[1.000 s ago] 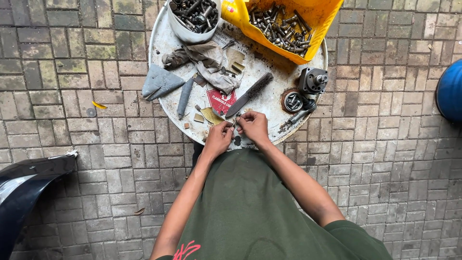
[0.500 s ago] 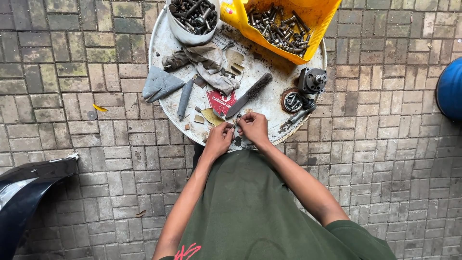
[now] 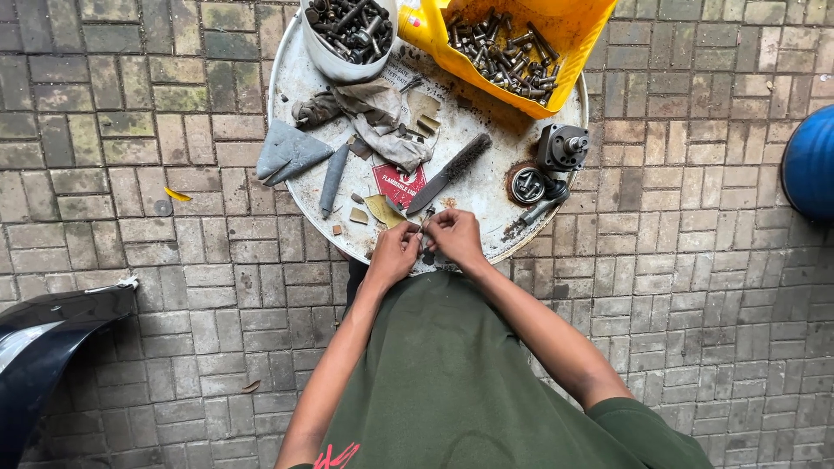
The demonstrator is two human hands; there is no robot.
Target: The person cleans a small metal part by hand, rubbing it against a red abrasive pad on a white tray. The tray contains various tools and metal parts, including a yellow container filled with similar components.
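I saw flat, even daylight with no harsh shadows; only soft shade sat under the round tabletop [image 3: 486, 195]. The paving [image 3: 695, 287] stayed sharp to the corners, its lines bowing slightly at the edges. A dull sheen lay on the black panel [image 3: 43, 347].

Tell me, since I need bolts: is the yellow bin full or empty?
Partly full: a heap of bolts covers the yellow bin floor, below its rim.
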